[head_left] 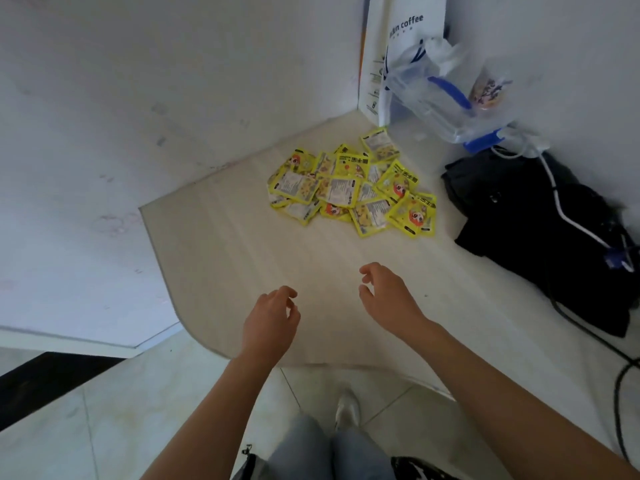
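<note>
Head view, one entry per item.

1. Pile of yellow packets (349, 188). It lies on the counter (249, 258), towards the far corner where the two walls meet. This looks like a dumped heap rather than an arranged one, since the packets overlap and lean on each other. The heap's long axis runs roughly left to right, dipping a little towards the right. The single packets share no heading: some show the printed cartoon front and others the label back, with corners turned every way.

2. Left hand (270, 320). Empty, fingers loosely curled, above the near part of the counter and well apart from the pile. Judged to be reaching in towards the packets.

3. Right hand (388, 296). Empty, fingers relaxed and slightly bent, thumb towards the left hand. It is a little further forward than the left hand and not touching anything. The pair are set apart from each other, probably ready to gather or sort.

4. Black bag (540, 237). On the counter to the right of the pile, with a white cable lying over it.

5. Clear plastic bag (443, 98) and white paper coffee bag (398, 46). Both stand in the corner behind the pile, the paper bag propped against the wall.
</note>
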Motion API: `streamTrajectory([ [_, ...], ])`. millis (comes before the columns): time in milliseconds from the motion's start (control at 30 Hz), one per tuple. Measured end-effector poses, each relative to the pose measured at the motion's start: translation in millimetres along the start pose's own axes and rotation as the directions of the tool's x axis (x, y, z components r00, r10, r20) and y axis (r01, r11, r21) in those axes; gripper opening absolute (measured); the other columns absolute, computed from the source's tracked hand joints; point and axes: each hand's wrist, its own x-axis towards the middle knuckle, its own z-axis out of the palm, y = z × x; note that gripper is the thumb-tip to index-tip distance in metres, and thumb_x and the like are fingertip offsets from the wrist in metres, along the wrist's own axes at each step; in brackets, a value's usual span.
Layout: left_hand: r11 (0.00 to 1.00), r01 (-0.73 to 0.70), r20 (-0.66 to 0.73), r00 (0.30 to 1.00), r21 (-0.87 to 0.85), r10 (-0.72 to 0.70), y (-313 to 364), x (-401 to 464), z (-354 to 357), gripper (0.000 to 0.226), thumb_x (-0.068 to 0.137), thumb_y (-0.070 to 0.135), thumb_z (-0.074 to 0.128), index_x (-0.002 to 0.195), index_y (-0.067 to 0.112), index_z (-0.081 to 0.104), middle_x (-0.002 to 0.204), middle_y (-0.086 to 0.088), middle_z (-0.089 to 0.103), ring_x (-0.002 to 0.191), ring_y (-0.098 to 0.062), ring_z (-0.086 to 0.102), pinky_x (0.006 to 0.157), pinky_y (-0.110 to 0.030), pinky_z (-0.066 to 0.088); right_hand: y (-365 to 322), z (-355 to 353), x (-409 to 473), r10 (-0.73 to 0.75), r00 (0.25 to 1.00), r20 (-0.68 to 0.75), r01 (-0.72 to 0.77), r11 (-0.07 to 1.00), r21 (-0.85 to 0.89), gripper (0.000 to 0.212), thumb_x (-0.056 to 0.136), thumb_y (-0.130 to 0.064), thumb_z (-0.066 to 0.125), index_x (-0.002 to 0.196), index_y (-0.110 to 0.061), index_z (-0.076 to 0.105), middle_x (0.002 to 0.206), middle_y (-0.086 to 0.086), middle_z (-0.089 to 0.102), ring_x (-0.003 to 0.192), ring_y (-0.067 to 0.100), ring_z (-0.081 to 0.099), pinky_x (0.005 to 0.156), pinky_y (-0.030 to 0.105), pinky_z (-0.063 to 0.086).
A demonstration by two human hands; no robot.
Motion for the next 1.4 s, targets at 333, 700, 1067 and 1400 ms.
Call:
streamTrajectory([
  [333, 0.984, -0.152, 0.092, 0.985, 0.097, 0.143, -19.4, 124.5, -39.2, 0.025, 0.093, 0.024, 0.049, 0.116, 0.024, 0.057, 0.108, 0.01, 0.062, 0.107, -0.012, 0.05, 0.083, -0.03, 0.047, -34.1, -5.4, 105.1, 0.038, 0.999, -0.038, -0.038, 0.999, -0.003, 0.032, 0.095, -0.019, 0.049, 0.126, -0.012, 0.051, 0.122, 0.006, 0.056, 0.111, 0.019, 0.055, 0.091, 0.03, 0.043],
  [700, 0.919, -0.34, 0.236, 0.927, 0.199, 0.292, -22.2, 233.3, -51.5, 0.027, 0.092, 0.022, 0.049, 0.118, 0.02, 0.056, 0.12, 0.001, 0.057, 0.111, -0.021, 0.048, 0.085, -0.038, 0.048, -59.4, -11.5, 186.4, 0.068, 0.996, -0.061, -0.073, 0.994, -0.083, 0.033, 0.095, -0.018, 0.049, 0.127, -0.01, 0.05, 0.124, 0.011, 0.054, 0.115, 0.027, 0.053, 0.094, 0.04, 0.045],
  [1067, 0.863, -0.416, 0.225, 0.905, 0.286, 0.361, 0.0, 318.9, -40.1, 0.038, 0.09, 0.011, 0.047, 0.128, 0.016, 0.051, 0.136, -0.002, 0.049, 0.128, -0.023, 0.039, 0.097, -0.034, 0.038, -62.9, -23.1, 268.9, -0.004, 1.0, -0.012, -0.002, 0.897, -0.442, 0.038, 0.093, -0.018, 0.051, 0.129, -0.009, 0.045, 0.126, 0.012, 0.05, 0.122, 0.033, 0.043, 0.097, 0.041, 0.045],
  [1400, 0.808, -0.472, 0.364, 0.865, 0.353, 0.346, 6.7, 352.8, -20.1, 0.062, 0.093, 0.02, 0.051, 0.148, 0.024, 0.023, 0.154, 0.001, 0.028, 0.146, -0.024, 0.015, 0.118, -0.04, 0.018, -59.7, -3.8, 298.7, -0.084, 0.995, 0.062, 0.104, 0.755, -0.648, 0.048, 0.085, -0.011, 0.059, 0.13, -0.006, 0.044, 0.124, 0.016, 0.05, 0.116, 0.034, 0.044, 0.094, 0.04, 0.041],
])
